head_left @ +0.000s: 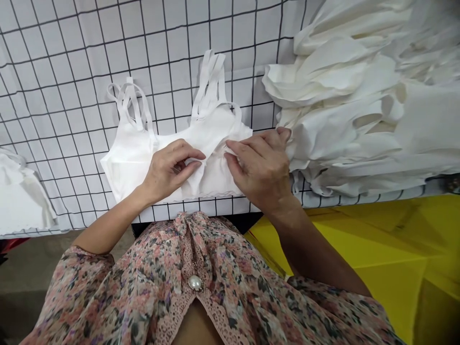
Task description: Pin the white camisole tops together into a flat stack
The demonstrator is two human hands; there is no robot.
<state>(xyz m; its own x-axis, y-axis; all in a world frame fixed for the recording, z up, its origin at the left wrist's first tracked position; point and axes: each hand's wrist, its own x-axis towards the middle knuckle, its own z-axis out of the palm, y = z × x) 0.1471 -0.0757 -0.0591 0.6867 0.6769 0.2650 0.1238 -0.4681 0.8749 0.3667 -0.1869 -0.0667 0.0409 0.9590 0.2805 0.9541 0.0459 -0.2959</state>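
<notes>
A white sleeveless bra top with several narrow crossed straps lies flat on the grid-lined white surface, its straps pointing away from me. My left hand pinches a fold of its fabric near the centre. My right hand grips the fabric at the inner edge of the far-right cup, with its fingertips close to the neighbouring white stack. A gap of fabric lies between my hands, and the hem runs just below them.
A large stack of white garment pieces fills the upper right, and another white garment lies at the left edge. A yellow sheet spreads at the lower right. My floral blouse occupies the bottom of the view.
</notes>
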